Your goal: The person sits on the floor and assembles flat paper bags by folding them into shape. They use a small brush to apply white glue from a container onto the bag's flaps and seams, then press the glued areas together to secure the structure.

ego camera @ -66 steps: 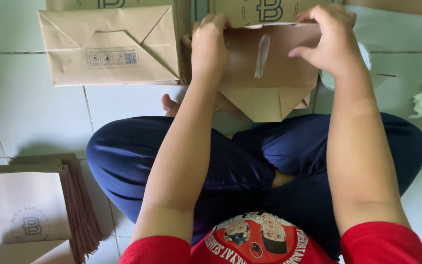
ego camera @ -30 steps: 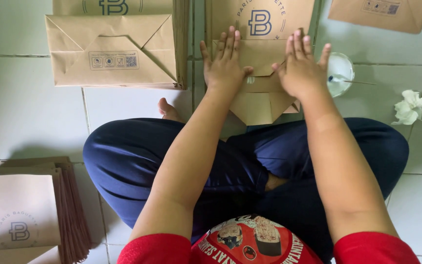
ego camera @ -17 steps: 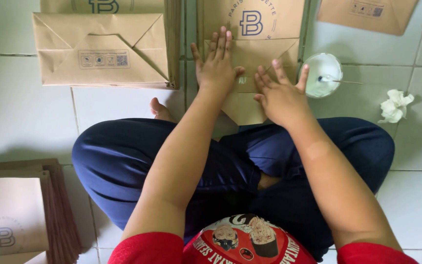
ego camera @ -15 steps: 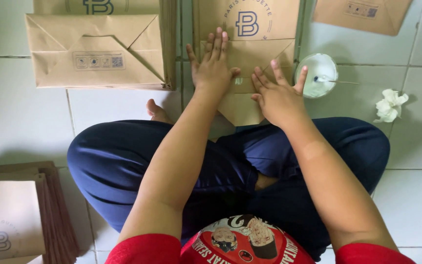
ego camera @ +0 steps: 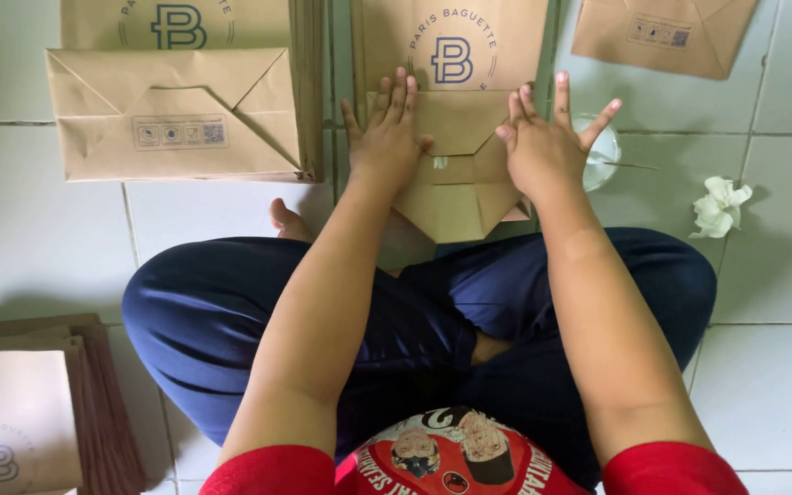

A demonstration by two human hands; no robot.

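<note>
White floor tiles surround a person sitting cross-legged in dark blue trousers. At twelve o'clock lies a brown paper bag, its folded bottom flaps turned toward the knees. Both hands press flat on those flaps — the left hand with fingers together, the right hand with fingers splayed wide, neither gripping anything. At ten o'clock sits a stack of finished bags; at eight o'clock, a pile of flat bags. A crumpled tissue lies at two o'clock.
</note>
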